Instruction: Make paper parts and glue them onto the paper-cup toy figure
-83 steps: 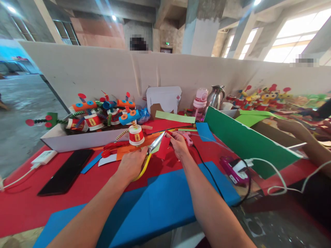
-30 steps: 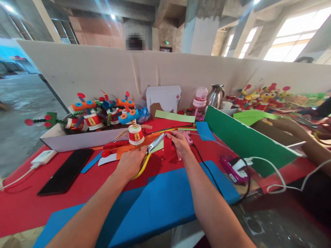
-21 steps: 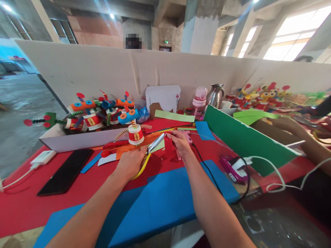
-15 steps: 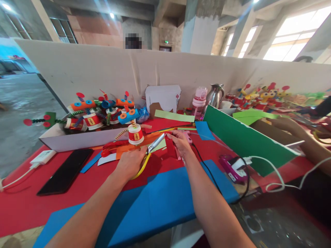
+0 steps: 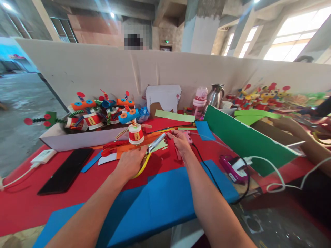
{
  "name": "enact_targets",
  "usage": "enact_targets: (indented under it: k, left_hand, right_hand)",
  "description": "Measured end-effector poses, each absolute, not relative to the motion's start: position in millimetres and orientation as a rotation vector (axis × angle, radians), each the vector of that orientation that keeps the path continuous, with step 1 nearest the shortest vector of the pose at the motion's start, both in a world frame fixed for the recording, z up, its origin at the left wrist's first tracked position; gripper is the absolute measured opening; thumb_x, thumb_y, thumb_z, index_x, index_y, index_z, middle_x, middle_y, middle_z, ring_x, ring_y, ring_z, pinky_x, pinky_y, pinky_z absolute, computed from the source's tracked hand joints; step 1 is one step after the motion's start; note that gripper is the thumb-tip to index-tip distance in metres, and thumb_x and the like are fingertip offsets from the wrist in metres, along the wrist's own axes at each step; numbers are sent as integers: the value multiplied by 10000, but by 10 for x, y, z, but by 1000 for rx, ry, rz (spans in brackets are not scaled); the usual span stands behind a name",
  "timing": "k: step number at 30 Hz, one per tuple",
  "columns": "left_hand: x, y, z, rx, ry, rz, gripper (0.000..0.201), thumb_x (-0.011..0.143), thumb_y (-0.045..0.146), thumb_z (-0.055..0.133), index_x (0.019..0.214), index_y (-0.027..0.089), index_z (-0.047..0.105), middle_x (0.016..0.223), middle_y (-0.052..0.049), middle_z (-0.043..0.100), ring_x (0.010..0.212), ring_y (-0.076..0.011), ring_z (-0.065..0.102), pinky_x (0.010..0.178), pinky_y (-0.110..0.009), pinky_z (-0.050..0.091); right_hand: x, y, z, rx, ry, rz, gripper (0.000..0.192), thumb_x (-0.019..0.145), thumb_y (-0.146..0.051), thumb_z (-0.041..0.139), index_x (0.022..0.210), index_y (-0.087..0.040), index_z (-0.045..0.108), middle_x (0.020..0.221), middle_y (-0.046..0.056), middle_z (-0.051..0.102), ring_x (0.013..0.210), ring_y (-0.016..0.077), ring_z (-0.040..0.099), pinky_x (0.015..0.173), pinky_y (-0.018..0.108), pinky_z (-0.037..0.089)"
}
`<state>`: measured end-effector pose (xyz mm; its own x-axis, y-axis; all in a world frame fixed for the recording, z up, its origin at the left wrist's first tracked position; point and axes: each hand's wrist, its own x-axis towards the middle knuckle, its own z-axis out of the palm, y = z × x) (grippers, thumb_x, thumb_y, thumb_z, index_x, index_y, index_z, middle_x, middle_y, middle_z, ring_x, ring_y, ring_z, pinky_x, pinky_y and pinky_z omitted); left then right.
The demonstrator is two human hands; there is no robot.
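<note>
Left hand: is gripping the yellow handles of the scissors, fingers curled shut around them.
Scissors: are pointing up and to the right, away from the person; the blades are lying close together, their tip ending just left of the right hand.
Right hand: is pinching a red scrap between thumb and fingertips, the other fingers loosely curled.
Red scrap: is hanging below the right hand's fingers, just above the red sheet on the table, right beside the blade tip; whether blade and scrap are touching cannot be told.
Axis: the scrap's long side is running roughly upright, crossing the slanted line of the blades.
Nearer hand: the right hand is holding the scrap; the left is sitting further back, reaching it only through the blades.
Around: a paper cup toy is standing just left of the blades, a pink glue gun is lying behind the right hand, and a blue sheet is lying under both forearms.
Other person: an arm is resting at the far right, well apart.
</note>
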<state>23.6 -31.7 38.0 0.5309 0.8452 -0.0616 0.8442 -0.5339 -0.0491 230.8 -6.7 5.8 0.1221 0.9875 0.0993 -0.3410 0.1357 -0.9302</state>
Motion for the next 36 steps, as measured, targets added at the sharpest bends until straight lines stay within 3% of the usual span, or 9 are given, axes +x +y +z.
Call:
enact_targets:
  k: [36]
  left_hand:
    - [231, -346, 404, -2757, -1508, 90, 337, 882, 196, 364, 1195, 155, 482, 923, -157, 676, 801, -314, 670, 634, -356, 476]
  right_hand:
    - [2328, -71, 96, -995, -951, 1181, 327, 537, -402, 805, 694, -177, 629, 572, -42, 595, 505, 86, 518, 536, 242, 409]
